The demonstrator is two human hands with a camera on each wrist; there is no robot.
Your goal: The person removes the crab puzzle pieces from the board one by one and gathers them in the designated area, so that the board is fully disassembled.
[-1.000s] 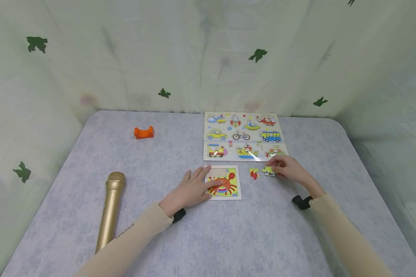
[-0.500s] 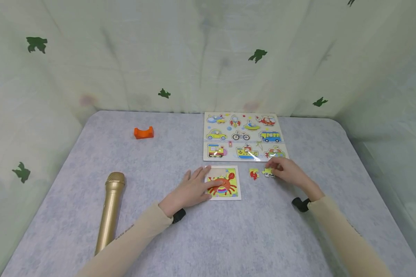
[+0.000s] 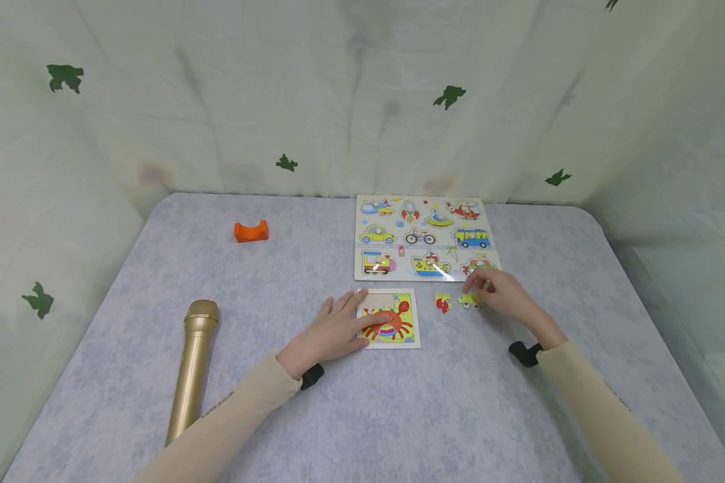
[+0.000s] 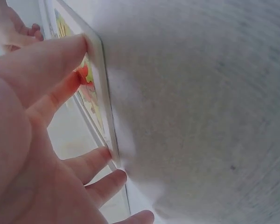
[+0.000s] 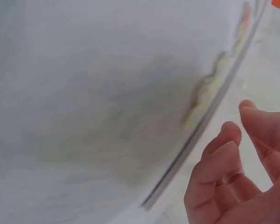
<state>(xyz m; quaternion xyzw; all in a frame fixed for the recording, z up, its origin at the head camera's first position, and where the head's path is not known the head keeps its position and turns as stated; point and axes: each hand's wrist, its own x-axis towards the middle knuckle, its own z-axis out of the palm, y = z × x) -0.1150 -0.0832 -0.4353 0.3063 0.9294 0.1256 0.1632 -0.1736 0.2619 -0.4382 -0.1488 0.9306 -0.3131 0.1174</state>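
Observation:
My left hand (image 3: 332, 332) lies with fingers spread on the left side of a small square crab jigsaw (image 3: 400, 337) in a white frame. Its thumb and fingertips touch the frame and picture, as the left wrist view also shows. A bare patch shows at the jigsaw's upper left. To the right lie a red-and-yellow jigsaw piece (image 3: 443, 302) and a yellow-green piece (image 3: 468, 300). My right hand (image 3: 503, 295) hovers right over the yellow-green piece, fingers loosely bent. In the right wrist view, nothing sits between its thumb (image 5: 266, 123) and fingers.
A larger puzzle board (image 3: 419, 255) with vehicle pictures lies just behind the crab jigsaw. A gold microphone (image 3: 191, 369) lies at the left, partly under my left sleeve. An orange curved block (image 3: 251, 232) stands at the back left of the table (image 3: 429, 416).
My right fingertips have come up a little off the yellow-green piece, so more of it shows. The left hand and the crab jigsaw have stayed put.

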